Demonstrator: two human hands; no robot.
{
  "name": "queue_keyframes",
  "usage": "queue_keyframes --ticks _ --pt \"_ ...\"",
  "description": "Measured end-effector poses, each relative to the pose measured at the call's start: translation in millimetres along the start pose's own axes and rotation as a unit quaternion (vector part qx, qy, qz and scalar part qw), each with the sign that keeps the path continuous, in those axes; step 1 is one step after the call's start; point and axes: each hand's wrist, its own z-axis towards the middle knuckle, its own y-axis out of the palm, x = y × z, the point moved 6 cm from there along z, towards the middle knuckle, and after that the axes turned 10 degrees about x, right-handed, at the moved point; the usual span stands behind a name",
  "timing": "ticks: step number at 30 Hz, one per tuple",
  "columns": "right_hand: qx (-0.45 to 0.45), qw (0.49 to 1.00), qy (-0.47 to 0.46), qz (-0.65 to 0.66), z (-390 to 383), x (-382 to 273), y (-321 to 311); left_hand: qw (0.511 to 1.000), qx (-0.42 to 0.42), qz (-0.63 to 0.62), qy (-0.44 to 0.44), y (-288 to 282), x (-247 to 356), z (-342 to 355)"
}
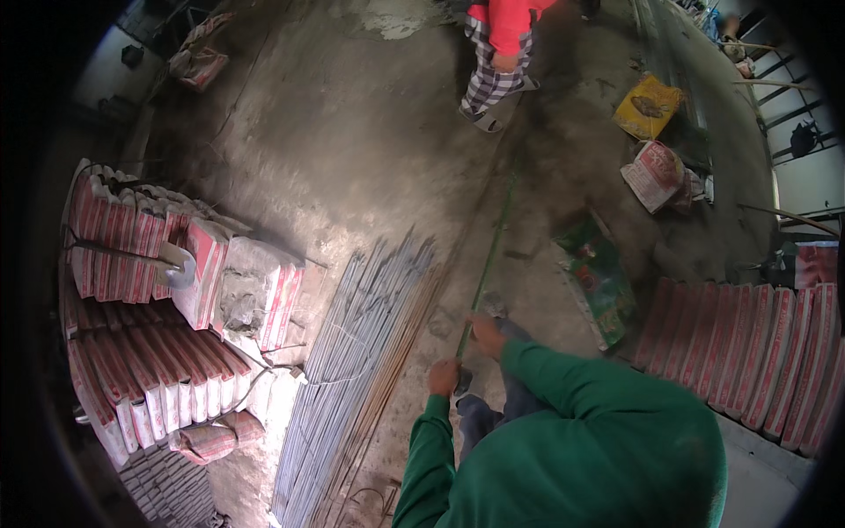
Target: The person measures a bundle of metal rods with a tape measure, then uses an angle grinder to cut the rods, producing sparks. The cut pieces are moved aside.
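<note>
Left hand (444, 377) and right hand (485, 334) look closed around the near part of a long green strip (499, 231) stretching ahead of them; probably light, thin and whippy, best gripped with hands spaced apart.

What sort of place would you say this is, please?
Probably a building-supply storeroom or warehouse: red-and-white sacks stand packed in rows, and long grey rods lie side by side on the floor.
</note>
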Motion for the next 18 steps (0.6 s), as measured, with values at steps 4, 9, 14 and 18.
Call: queue_keyframes --ticks 4,9,14,18 --pt "0.103 0.982 0.109 0.117 -75 -5 31 0.998 -0.060 0.030 -0.022 -76 12 -85" --pt "0.112 0.985 0.023 0.129 -26 -97 -1 0.987 -0.056 -0.076 -0.130 -131 -1 -150" --pt "0.180 0.978 0.020 0.098 11 -156 -48 0.975 -0.060 -0.128 -0.169 -177 14 -227" --pt "0.187 0.978 0.019 0.095 13 -190 -56 0.844 -0.036 -0.303 -0.442 -195 33 -271"
